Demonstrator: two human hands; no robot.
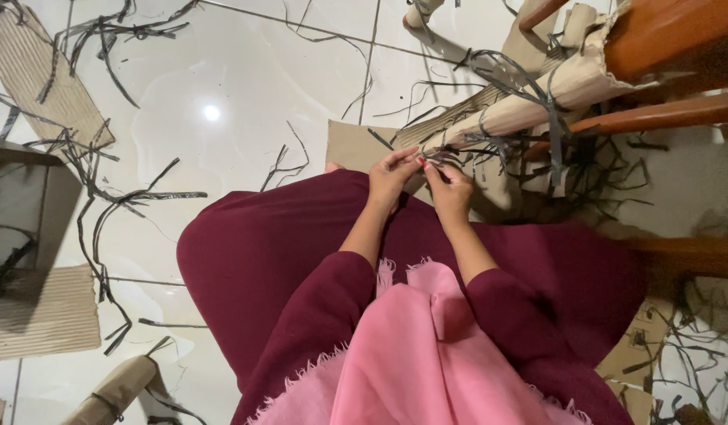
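My left hand [391, 178] and my right hand [449, 189] meet in front of my lap, fingertips together, pinching a thin dark strip [439, 160]. The strip runs up into a tangle of dark strips [512, 142] wrapped around a roll of corrugated cardboard [537, 98]. The roll lies slanted just beyond my hands, its far end resting against a wooden chair [663, 47]. I wear maroon clothing [269, 252] and a pink scarf [427, 354].
White floor tiles [222, 86] are littered with loose dark strips [112, 197]. Flat corrugated cardboard pieces [41, 311] lie at the left, another [33, 71] at top left. A second tied cardboard roll [116, 389] sits at bottom left. Wooden chair rails [671, 114] stand at right.
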